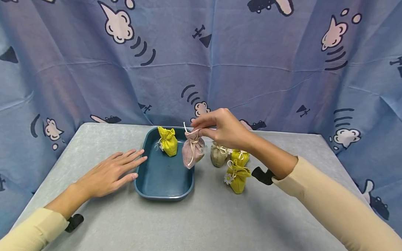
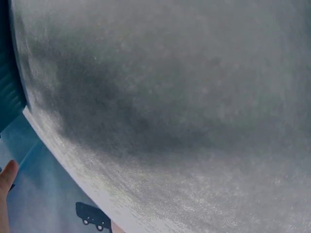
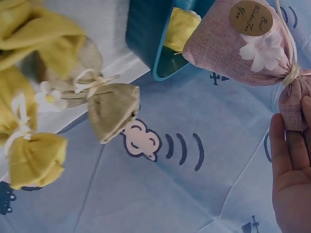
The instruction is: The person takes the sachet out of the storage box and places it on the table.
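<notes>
My right hand [image 1: 225, 128] pinches the gathered top of a pink drawstring pouch [image 1: 192, 149], which hangs over the right side of a blue tray [image 1: 163, 196]. In the right wrist view the pink pouch [image 3: 238, 43] shows a white flower and a round brown tag, with the fingers [image 3: 279, 150] at its neck. A yellow pouch [image 1: 169, 143] sits inside the tray at the back. My left hand [image 1: 111, 174] lies flat with fingers spread, its fingertips at the tray's left rim. Only a thumb-like fingertip [image 2: 7, 174] of it shows in the left wrist view.
Right of the tray stand a beige pouch [image 1: 218, 155], a yellow pouch [image 1: 239, 157] and a nearer yellow pouch [image 1: 238, 179] with a white flower. All are on the grey table [image 1: 204, 229]. A blue patterned curtain [image 1: 176, 58] hangs behind the table.
</notes>
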The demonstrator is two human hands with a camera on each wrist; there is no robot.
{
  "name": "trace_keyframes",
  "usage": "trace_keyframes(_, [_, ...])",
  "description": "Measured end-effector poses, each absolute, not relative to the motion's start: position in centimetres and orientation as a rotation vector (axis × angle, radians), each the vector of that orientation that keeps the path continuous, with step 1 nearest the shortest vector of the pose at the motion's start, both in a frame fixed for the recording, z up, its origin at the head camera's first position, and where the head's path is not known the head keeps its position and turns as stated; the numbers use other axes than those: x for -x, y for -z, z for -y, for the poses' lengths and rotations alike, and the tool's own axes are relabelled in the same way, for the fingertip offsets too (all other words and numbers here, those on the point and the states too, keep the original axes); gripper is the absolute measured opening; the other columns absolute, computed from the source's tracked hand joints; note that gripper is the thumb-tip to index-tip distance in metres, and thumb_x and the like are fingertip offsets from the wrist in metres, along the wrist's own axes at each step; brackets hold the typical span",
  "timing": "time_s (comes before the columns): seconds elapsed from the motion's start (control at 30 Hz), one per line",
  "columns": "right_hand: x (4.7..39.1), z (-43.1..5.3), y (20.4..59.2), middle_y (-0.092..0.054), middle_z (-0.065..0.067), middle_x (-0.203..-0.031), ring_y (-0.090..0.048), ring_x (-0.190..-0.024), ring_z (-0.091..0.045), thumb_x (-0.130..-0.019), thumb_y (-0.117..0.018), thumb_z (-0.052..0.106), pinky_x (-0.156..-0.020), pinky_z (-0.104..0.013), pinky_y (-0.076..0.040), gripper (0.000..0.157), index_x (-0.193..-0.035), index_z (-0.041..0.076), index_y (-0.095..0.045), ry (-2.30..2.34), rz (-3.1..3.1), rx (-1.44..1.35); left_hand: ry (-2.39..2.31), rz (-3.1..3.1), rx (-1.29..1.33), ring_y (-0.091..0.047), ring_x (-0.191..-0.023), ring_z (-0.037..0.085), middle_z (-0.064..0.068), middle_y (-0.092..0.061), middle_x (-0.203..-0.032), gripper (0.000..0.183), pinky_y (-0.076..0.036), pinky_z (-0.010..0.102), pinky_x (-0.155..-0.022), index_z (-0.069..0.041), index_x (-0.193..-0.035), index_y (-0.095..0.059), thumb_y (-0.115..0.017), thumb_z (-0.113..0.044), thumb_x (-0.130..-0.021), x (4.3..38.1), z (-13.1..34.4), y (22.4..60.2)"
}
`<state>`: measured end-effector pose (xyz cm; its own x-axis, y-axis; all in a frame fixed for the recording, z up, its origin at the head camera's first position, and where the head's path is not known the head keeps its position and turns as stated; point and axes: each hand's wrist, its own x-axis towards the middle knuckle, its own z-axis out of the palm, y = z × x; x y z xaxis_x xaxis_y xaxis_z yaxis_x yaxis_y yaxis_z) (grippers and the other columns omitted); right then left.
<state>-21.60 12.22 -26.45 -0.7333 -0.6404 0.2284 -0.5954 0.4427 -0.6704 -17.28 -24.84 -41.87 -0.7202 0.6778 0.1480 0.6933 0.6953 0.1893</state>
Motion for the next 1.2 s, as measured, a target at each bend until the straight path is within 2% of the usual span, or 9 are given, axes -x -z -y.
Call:
trace_keyframes(0.43, [21.1,-15.3,28.1,-0.076,-0.007,-0.100,-0.072,-0.096,-0.020,-0.087,-0.072,-0.005,-0.084,-0.038,-0.058,0.023,-0.109,0.001,-0.075,1.142,-2.669,1.041,0.365,2.824,1.149,-0.031,-0.146,0.029,0.000,-0.031,-0.162,0.057,-0.029,0.057,-0.112,-0.023,-0.155,-0.038,-0.051,-0.042,-0.103,17.3,24.9,42.0])
trace_keyframes(0.6, [20.9,-16.0,29.1,-0.076,-0.005,-0.098,-0.073,-0.093,-0.018,-0.087,-0.074,-0.003,-0.081,-0.034,-0.058,0.022,-0.108,0.002,-0.076,1.119,-2.673,1.013,0.371,2.824,1.145,-0.031,-0.146,0.029,0.000,-0.031,-0.162,0.056,-0.029,0.057,-0.112,-0.023,-0.155,-0.039,-0.052,-0.041,-0.103,17.3,24.9,42.0])
trace_keyframes(0.73, [20.9,-16.3,30.1,-0.076,-0.008,-0.101,-0.073,-0.094,-0.020,-0.087,-0.072,-0.006,-0.081,-0.031,-0.058,0.022,-0.108,-0.001,-0.075,1.125,-2.632,1.014,0.372,2.827,1.143,-0.031,-0.147,0.029,0.000,-0.031,-0.162,0.056,-0.028,0.058,-0.112,-0.023,-0.155,-0.039,-0.052,-0.041,-0.103,17.3,24.9,41.9])
trace_keyframes(1.0, [20.9,-16.5,31.9,-0.075,-0.012,-0.104,-0.072,-0.097,-0.022,-0.087,-0.071,-0.008,-0.084,-0.038,-0.058,0.023,-0.109,-0.002,-0.074,1.130,-2.567,1.003,0.363,2.831,1.142,-0.030,-0.147,0.028,-0.001,-0.030,-0.162,0.056,-0.029,0.057,-0.112,-0.023,-0.155,-0.039,-0.050,-0.042,-0.104,17.4,24.9,42.0])
trace_keyframes(1.2, [20.9,-16.5,33.0,-0.074,-0.017,-0.105,-0.071,-0.099,-0.026,-0.086,-0.070,-0.010,-0.085,-0.036,-0.058,0.023,-0.109,-0.005,-0.073,1.138,-2.538,1.017,0.360,2.834,1.141,-0.030,-0.147,0.029,-0.001,-0.030,-0.162,0.057,-0.028,0.057,-0.113,-0.025,-0.156,-0.037,-0.050,-0.043,-0.104,17.4,24.9,42.0])
